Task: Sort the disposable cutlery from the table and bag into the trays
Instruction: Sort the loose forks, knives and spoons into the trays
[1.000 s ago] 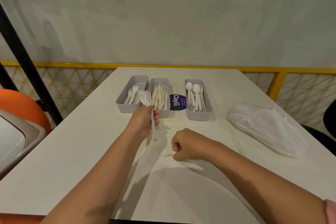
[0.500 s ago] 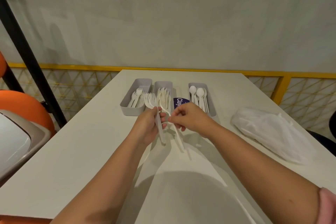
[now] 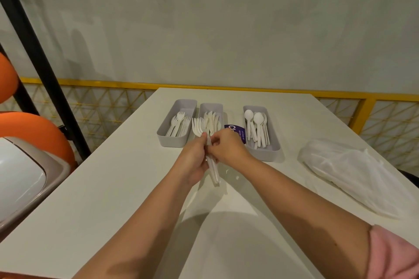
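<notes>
Forks (image 3: 199, 125) stand gripped in the left hand (image 3: 194, 159), the right hand (image 3: 229, 147) pinching them, partly covering a purple "Cl" sticker (image 3: 239, 133).

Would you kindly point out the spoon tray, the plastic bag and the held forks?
spoon tray (image 3: 264, 154): head view, near end wall.
plastic bag (image 3: 353, 176): head view, crumpled middle.
held forks (image 3: 197, 126): head view, tines.

Matt plastic forks (image 3: 199, 125); thin crinkled plastic bag (image 3: 353, 172); smooth table (image 3: 113, 183).
</notes>
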